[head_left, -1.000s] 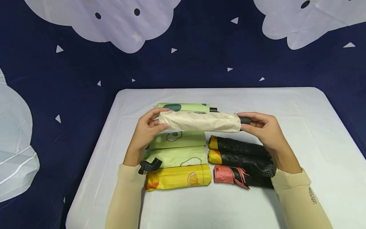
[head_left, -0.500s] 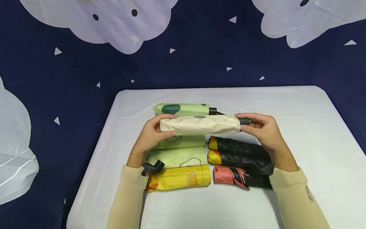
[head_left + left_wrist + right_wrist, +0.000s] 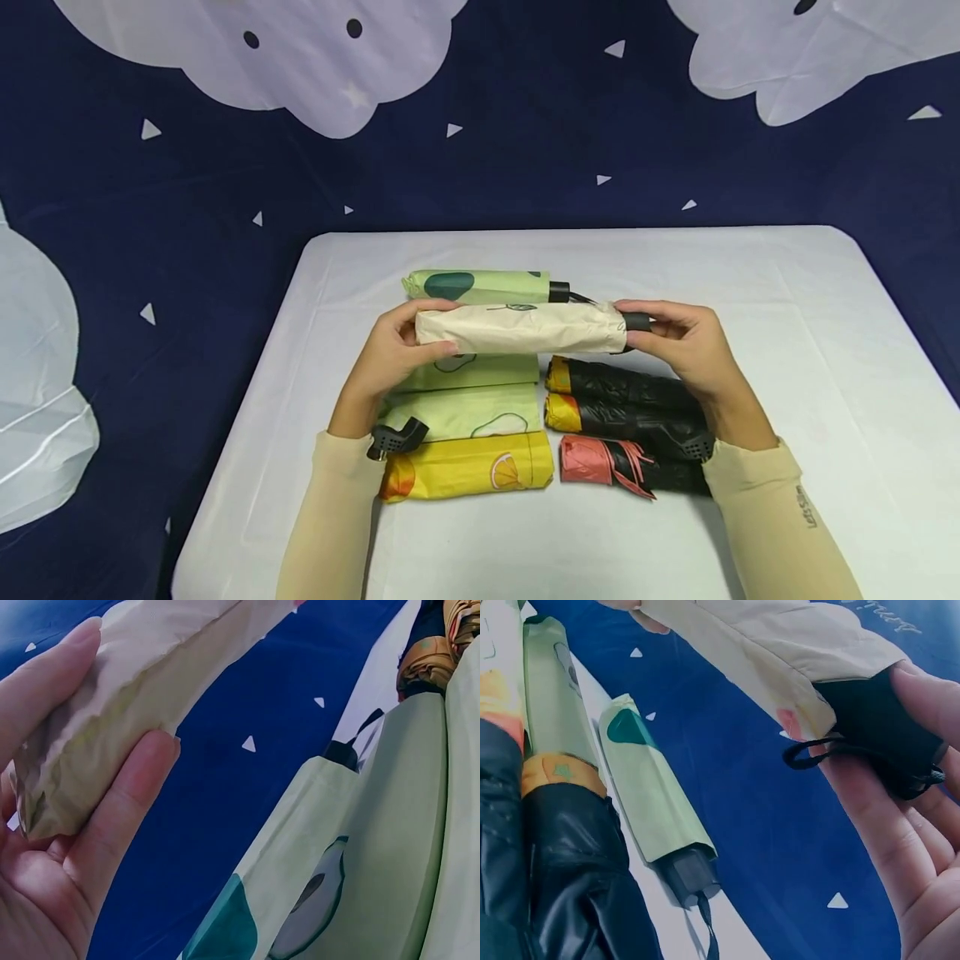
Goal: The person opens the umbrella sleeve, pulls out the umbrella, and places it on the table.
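Observation:
A folded umbrella in a cream cover with a leaf print is held level above the table by both hands. My left hand grips its covered left end, thumb on the near side and fingers on the far side. At the other end, my right hand pinches the black handle, from which a dark wrist strap loops in the right wrist view. Just beyond it lies a light green umbrella with a dark green spot. Part of an avocado-print umbrella is hidden beneath the cream one.
Nearer me on the white table lie another pale green umbrella and a yellow citrus-print one. To their right are two black umbrellas with yellow ends and a black-and-coral one. A dark blue cloth hangs behind.
The cream umbrella has come slightly down and toward me, showing more of the light green umbrella behind it. My left hand has moved with it; both hands keep their hold.

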Demonstrator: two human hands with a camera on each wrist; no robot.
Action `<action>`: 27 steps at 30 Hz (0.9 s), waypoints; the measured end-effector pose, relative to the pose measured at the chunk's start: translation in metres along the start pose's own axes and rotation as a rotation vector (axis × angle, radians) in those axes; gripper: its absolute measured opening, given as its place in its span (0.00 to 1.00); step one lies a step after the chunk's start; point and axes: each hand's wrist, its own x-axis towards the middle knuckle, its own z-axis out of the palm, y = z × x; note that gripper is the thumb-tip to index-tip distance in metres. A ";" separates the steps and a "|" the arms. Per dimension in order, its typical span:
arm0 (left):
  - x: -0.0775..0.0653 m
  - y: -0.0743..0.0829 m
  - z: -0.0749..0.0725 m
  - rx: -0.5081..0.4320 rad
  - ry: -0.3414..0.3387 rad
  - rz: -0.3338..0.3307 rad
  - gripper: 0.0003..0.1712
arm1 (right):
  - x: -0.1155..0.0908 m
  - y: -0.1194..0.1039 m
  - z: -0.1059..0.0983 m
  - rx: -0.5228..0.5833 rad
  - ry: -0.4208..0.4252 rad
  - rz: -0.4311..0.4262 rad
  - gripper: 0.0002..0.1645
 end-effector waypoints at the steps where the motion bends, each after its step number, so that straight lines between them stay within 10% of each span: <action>1: 0.000 0.000 0.000 -0.006 0.003 0.008 0.29 | 0.000 0.000 0.000 0.017 0.011 -0.003 0.23; 27: 0.001 -0.001 -0.012 -0.019 0.105 0.126 0.28 | -0.004 -0.009 -0.025 0.191 0.129 -0.050 0.21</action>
